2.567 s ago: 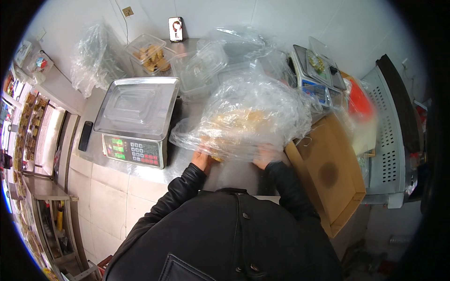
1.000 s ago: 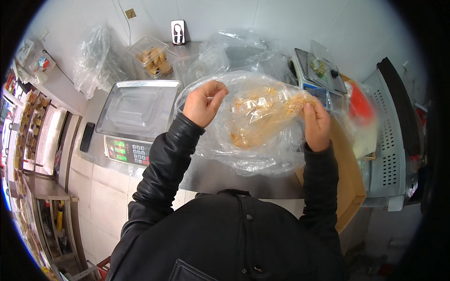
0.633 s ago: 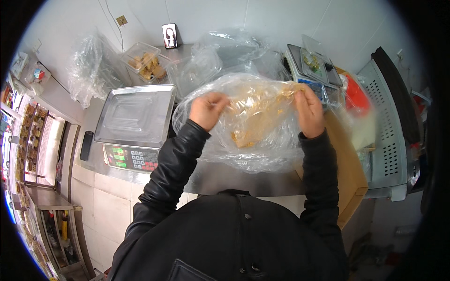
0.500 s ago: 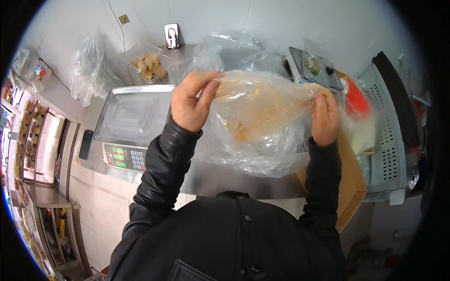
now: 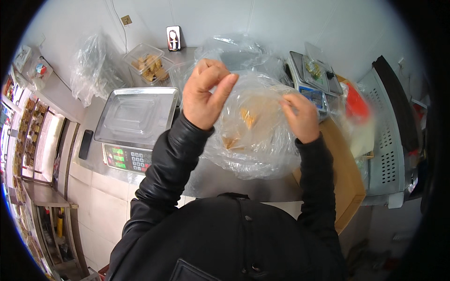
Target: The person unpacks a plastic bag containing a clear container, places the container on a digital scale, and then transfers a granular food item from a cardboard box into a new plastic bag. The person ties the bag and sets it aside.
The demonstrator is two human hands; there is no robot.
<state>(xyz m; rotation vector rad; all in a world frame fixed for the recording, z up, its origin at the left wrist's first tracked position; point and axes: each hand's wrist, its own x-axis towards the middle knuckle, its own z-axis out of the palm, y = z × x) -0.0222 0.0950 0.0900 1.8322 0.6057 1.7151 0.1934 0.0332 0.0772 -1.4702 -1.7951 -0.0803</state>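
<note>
A large clear plastic bag (image 5: 269,107) spreads between my two hands over the counter, with yellow-brown bits of food (image 5: 248,118) showing through it. My left hand (image 5: 206,93) is closed at the bag's upper left edge, thumb against curled fingers; the thin film in its pinch is hard to make out. At the right side of the bag, my right hand (image 5: 301,118) pinches the film between thumb and fingers. More crumpled clear plastic lies under and behind the bag.
Left of the bag a scale (image 5: 131,157) carries a clear lid or tray (image 5: 136,112). Behind it stands a clear tub of brown food pieces (image 5: 152,68). A second scale (image 5: 307,70) and an open cardboard box (image 5: 349,187) are at the right. A phone (image 5: 173,38) leans on the wall.
My right hand has moved left and a little down, closer to the left hand. My left hand has shifted slightly right and up. The bag, stretched sideways before, now looks rounder and slacker.
</note>
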